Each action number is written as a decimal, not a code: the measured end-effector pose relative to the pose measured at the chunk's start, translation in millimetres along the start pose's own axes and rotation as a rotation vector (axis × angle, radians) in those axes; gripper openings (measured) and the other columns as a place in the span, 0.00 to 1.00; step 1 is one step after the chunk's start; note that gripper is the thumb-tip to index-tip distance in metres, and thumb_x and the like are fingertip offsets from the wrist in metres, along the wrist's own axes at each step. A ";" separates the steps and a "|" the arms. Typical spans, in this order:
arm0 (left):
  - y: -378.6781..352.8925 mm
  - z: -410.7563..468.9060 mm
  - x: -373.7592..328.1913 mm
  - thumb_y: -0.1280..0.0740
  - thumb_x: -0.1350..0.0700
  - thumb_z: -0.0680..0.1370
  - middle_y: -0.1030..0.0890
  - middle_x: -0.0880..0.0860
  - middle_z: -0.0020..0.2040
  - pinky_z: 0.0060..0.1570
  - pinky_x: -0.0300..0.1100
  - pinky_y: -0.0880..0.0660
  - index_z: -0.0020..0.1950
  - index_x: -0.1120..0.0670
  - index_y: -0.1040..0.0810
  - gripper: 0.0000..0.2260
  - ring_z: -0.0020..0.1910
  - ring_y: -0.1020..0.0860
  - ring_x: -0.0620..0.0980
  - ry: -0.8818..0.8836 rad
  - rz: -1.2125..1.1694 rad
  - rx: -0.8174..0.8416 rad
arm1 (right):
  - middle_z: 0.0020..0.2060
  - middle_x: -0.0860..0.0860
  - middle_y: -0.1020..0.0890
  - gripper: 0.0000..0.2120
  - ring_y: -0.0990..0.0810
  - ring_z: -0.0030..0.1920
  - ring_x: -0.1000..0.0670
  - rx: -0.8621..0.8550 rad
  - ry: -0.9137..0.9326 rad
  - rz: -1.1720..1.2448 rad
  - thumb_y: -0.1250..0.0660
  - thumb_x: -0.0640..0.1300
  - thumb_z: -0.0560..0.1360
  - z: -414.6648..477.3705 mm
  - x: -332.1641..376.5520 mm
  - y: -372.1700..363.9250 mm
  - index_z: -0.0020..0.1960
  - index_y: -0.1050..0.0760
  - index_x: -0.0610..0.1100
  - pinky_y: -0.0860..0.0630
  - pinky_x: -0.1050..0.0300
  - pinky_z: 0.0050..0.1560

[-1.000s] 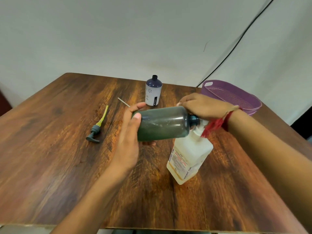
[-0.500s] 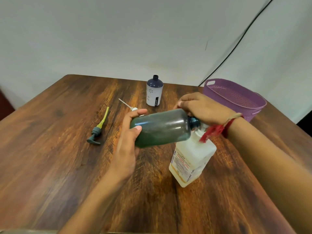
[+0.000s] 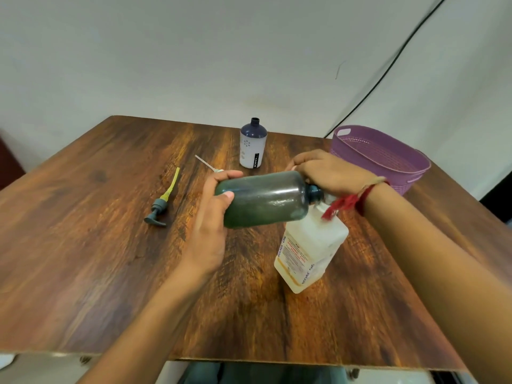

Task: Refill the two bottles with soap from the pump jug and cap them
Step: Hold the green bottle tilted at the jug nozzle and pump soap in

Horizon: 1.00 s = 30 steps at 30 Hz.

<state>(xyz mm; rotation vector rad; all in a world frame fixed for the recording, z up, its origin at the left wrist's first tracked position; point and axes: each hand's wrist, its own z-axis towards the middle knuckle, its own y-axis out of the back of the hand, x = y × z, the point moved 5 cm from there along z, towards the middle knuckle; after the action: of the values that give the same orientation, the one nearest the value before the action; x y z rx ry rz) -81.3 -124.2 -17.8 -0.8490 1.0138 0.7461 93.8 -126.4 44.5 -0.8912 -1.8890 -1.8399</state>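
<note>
the left hand (image 3: 213, 217) grips the green bottle (image 3: 266, 199) at its base end, thumb on the near side and fingers curled over the far side, holding it on its side, nearly level, above the table (image 3: 83, 245). the bottle's dark, uncapped neck points to the person's right and meets the top of the pump jug (image 3: 310, 253), just under the right hand (image 3: 329, 170). that hand lies over the jug's pump head with its fingers bent down (the nozzle itself is covered), so whether it grips the head or only presses on it i cannot tell. a red thread (image 3: 346, 202) tied at the right wrist hangs against the jug's shoulder. the jug is white with a red-lettered label and stands on the table.

the second bottle (image 3: 253, 144), white with a navy shoulder, stands upright and uncapped at the far middle, well apart from both hands. a grey pump cap (image 3: 159, 206) with a yellow tube lies on its side to the left. another pump's pale tube (image 3: 206, 163) shows just beyond the left fingers. a purple basket (image 3: 388, 159) sits at the far right corner.
</note>
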 end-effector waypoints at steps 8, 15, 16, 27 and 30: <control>1.7 0.7 -5.4 0.42 0.47 0.71 0.26 0.49 0.56 0.49 0.54 0.24 0.52 0.42 0.26 0.11 0.55 0.26 0.51 0.013 0.018 -0.008 | 0.37 0.50 0.23 0.14 0.26 0.38 0.53 0.043 -0.006 0.053 0.46 0.35 0.78 5.6 1.1 -2.3 0.45 0.22 0.39 0.28 0.58 0.42; -1.1 -0.8 -6.9 0.46 0.43 0.74 0.21 0.52 0.50 0.20 0.36 0.31 0.55 0.47 0.27 0.16 0.33 0.22 0.50 0.083 0.061 0.028 | 0.41 0.44 0.24 0.12 0.27 0.43 0.47 0.068 0.033 -0.063 0.44 0.40 0.80 4.8 1.9 6.1 0.43 0.25 0.38 0.28 0.46 0.54; -0.8 -1.5 -7.0 0.46 0.41 0.74 0.20 0.51 0.49 0.19 0.35 0.33 0.56 0.47 0.26 0.18 0.29 0.23 0.49 0.094 0.054 0.025 | 0.41 0.43 0.25 0.12 0.28 0.42 0.47 0.090 0.033 -0.043 0.44 0.40 0.80 4.4 2.5 4.6 0.45 0.25 0.36 0.28 0.46 0.53; -4.0 -5.7 -5.2 0.39 0.41 0.71 0.18 0.51 0.40 0.19 0.33 0.28 0.59 0.51 0.25 0.21 0.24 0.24 0.47 0.308 -0.144 0.079 | 0.41 0.44 0.24 0.12 0.27 0.41 0.49 0.045 0.027 0.059 0.44 0.38 0.80 3.7 1.2 5.2 0.48 0.23 0.34 0.28 0.50 0.50; -2.6 -6.3 -1.3 0.34 0.40 0.72 0.19 0.53 0.39 0.19 0.33 0.28 0.58 0.53 0.25 0.21 0.23 0.25 0.47 0.351 -0.163 0.026 | 0.40 0.46 0.23 0.13 0.26 0.38 0.51 0.048 0.013 0.138 0.45 0.35 0.79 4.1 -1.0 -1.3 0.44 0.23 0.37 0.27 0.56 0.45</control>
<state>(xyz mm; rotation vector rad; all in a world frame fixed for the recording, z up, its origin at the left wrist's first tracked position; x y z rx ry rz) -82.2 -131.1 -17.7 -1.0496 1.2442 0.4513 94.4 -122.5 42.5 -0.9661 -1.8079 -1.7086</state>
